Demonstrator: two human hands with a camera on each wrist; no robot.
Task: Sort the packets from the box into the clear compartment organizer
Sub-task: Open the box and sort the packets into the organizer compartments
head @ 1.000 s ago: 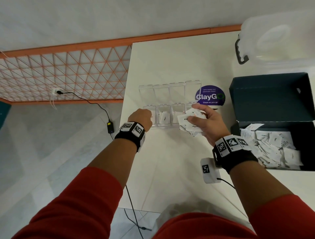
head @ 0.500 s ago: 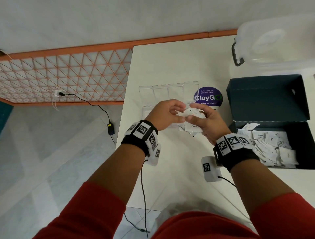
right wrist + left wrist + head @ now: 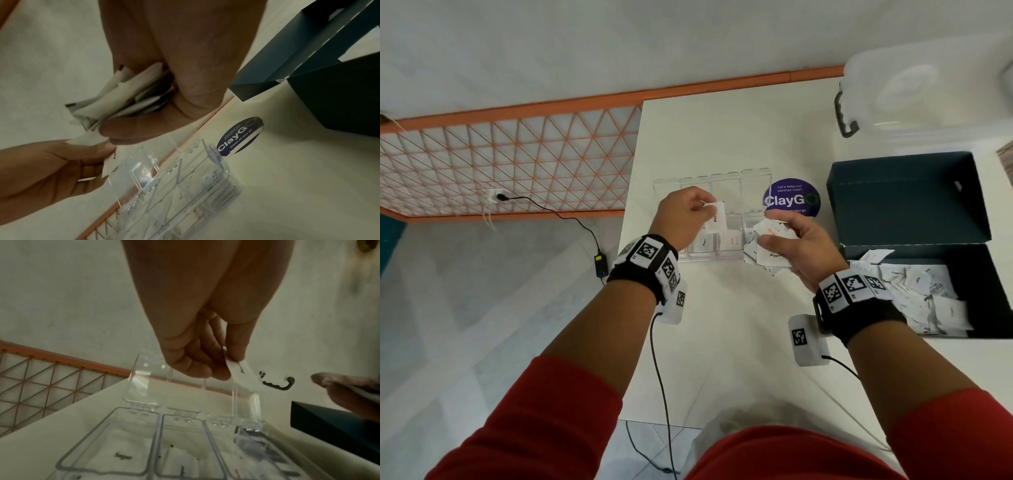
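Observation:
My left hand (image 3: 688,214) pinches one white packet (image 3: 716,216) by its top edge; the packet (image 3: 244,375) hangs above the clear compartment organizer (image 3: 751,178), whose lids stand open. The organizer (image 3: 107,431) holds a few packets, one marked Sugar (image 3: 123,457). My right hand (image 3: 796,248) grips a bunch of white packets (image 3: 772,246) just right of the organizer; that bunch (image 3: 123,97) fans out between thumb and fingers. The dark blue box (image 3: 989,291) at the right holds several more packets (image 3: 924,294).
A purple ClayGo sticker (image 3: 791,200) lies on the white table (image 3: 722,137) between organizer and box. A translucent lidded tub (image 3: 928,99) stands at the back right. The table's left edge drops to a floor with an orange grid panel (image 3: 510,161) and a cable (image 3: 571,219).
My left hand came from the organizer's left end to the right hand's bunch, took one packet, and has drawn it back left over the organizer.

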